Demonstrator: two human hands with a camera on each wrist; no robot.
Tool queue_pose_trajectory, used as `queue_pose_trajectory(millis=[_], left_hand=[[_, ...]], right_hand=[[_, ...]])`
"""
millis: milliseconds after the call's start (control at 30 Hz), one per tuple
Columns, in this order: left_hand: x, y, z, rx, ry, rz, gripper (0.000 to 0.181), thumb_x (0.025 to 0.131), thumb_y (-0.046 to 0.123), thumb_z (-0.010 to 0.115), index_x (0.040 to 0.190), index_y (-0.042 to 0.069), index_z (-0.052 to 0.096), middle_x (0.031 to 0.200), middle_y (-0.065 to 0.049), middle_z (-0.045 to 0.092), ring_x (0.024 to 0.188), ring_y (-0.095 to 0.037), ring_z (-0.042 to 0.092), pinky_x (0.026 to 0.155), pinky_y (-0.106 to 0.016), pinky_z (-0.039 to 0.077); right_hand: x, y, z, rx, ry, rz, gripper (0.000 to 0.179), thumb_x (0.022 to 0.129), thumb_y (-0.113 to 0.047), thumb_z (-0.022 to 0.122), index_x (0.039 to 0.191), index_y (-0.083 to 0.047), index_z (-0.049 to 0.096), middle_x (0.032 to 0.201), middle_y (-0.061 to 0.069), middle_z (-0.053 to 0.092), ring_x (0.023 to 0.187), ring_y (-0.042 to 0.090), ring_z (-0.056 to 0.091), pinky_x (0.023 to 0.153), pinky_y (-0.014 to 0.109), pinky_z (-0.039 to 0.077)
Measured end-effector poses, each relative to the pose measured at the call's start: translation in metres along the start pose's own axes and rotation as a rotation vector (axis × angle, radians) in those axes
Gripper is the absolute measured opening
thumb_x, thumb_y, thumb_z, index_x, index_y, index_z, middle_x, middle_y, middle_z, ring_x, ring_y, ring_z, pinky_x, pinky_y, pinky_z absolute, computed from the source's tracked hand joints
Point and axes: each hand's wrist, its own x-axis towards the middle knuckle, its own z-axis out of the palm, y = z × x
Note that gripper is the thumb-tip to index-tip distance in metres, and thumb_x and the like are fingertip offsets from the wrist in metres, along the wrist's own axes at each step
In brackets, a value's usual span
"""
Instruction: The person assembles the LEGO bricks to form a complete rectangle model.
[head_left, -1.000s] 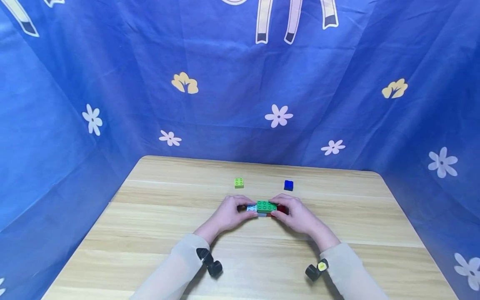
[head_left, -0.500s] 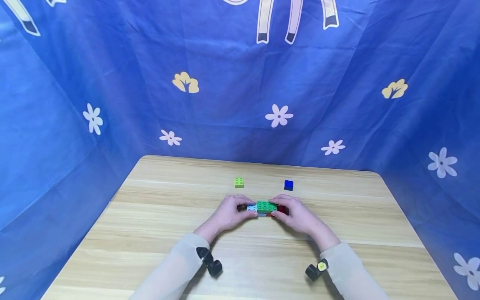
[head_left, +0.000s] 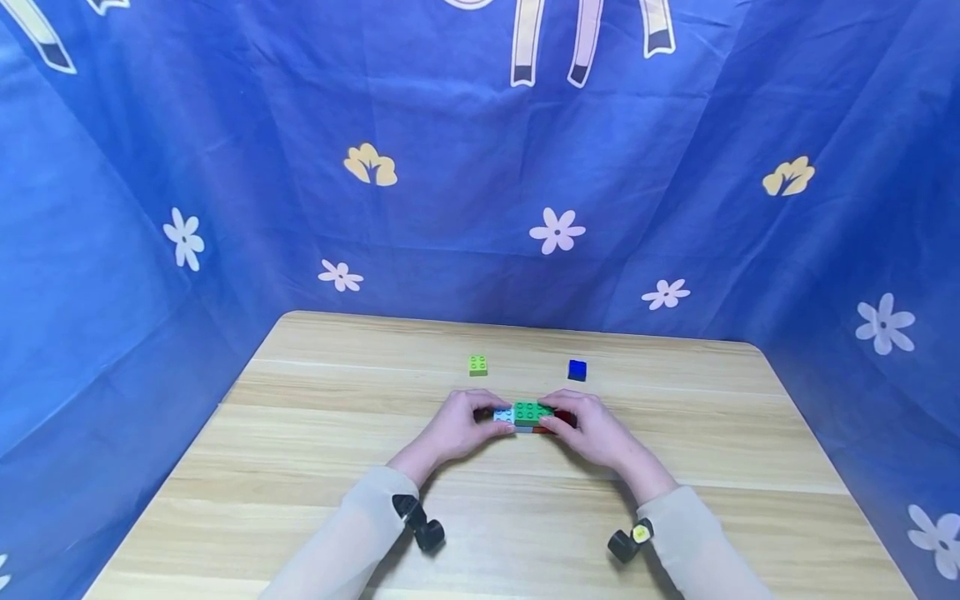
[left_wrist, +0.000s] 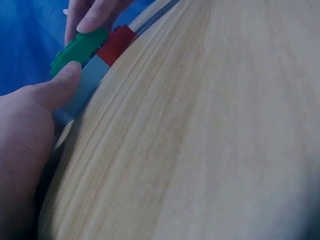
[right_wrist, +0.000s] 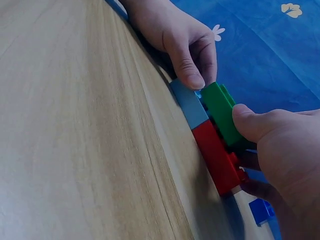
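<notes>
A light blue brick (right_wrist: 189, 106) and a red brick (right_wrist: 215, 156) lie end to end on the table. Over their joint sits a green brick (head_left: 531, 413), its studs facing up; whether it is fully seated I cannot tell. My left hand (head_left: 459, 425) pinches the light blue brick between thumb and fingers at its left end. With thumb in front and fingers behind, my right hand (head_left: 596, 429) grips the green brick near its right end. In the head view that hand covers much of the red brick.
Behind the hands, a lime green brick (head_left: 477, 366) stands on the wooden table (head_left: 525, 517), with a dark blue brick (head_left: 577, 370) to its right. A blue patterned curtain (head_left: 450, 208) hangs around the table's back and sides.
The right hand and forearm have shifted very slightly to the left. Otherwise the hands and bricks look the same.
</notes>
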Motion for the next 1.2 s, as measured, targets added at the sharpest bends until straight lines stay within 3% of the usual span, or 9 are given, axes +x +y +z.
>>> queue_pose_trajectory(millis=[167, 333, 567, 833, 1200], left_hand=[[0.001, -0.001, 0.001, -0.017, -0.009, -0.007, 0.044, 0.087, 0.041, 0.089, 0.122, 0.016, 0.079, 0.118, 0.003, 0.076, 0.113, -0.014, 0.068, 0.106, -0.038, 0.050], [0.005, 0.004, 0.001, -0.094, -0.020, -0.021, 0.052, 0.089, 0.045, 0.087, 0.130, 0.015, 0.076, 0.123, 0.006, 0.075, 0.116, -0.012, 0.066, 0.106, -0.037, 0.049], [0.015, 0.015, 0.004, -0.098, -0.022, 0.058, 0.037, 0.095, 0.035, 0.083, 0.125, 0.012, 0.079, 0.118, 0.003, 0.077, 0.113, -0.013, 0.069, 0.104, -0.036, 0.052], [0.015, 0.015, 0.005, -0.132, -0.022, 0.018, 0.034, 0.095, 0.035, 0.083, 0.121, 0.014, 0.081, 0.115, 0.003, 0.078, 0.112, -0.013, 0.069, 0.102, -0.036, 0.053], [0.015, 0.013, 0.007, -0.131, -0.017, 0.033, 0.032, 0.094, 0.033, 0.084, 0.118, 0.013, 0.082, 0.113, 0.002, 0.078, 0.110, -0.014, 0.071, 0.102, -0.037, 0.054]], right_hand=[[0.001, 0.002, 0.002, -0.005, 0.016, 0.013, 0.038, 0.104, -0.028, 0.073, 0.135, -0.008, 0.073, 0.129, 0.003, 0.072, 0.118, 0.021, 0.067, 0.103, 0.046, 0.054], [0.002, 0.005, 0.004, -0.007, 0.037, 0.002, 0.035, 0.102, -0.026, 0.074, 0.132, -0.008, 0.074, 0.126, 0.004, 0.073, 0.118, 0.022, 0.068, 0.104, 0.045, 0.053], [0.004, 0.006, 0.004, 0.002, 0.052, -0.042, 0.030, 0.100, -0.021, 0.077, 0.128, -0.008, 0.077, 0.121, 0.002, 0.075, 0.116, 0.020, 0.069, 0.103, 0.044, 0.054], [0.006, 0.006, 0.003, 0.014, 0.047, -0.026, 0.030, 0.099, -0.020, 0.079, 0.126, -0.008, 0.078, 0.119, 0.002, 0.076, 0.114, 0.019, 0.070, 0.102, 0.042, 0.055], [0.005, 0.012, 0.008, 0.055, 0.056, 0.022, 0.029, 0.098, -0.022, 0.080, 0.125, -0.012, 0.079, 0.119, -0.002, 0.076, 0.113, 0.016, 0.069, 0.101, 0.042, 0.055]])
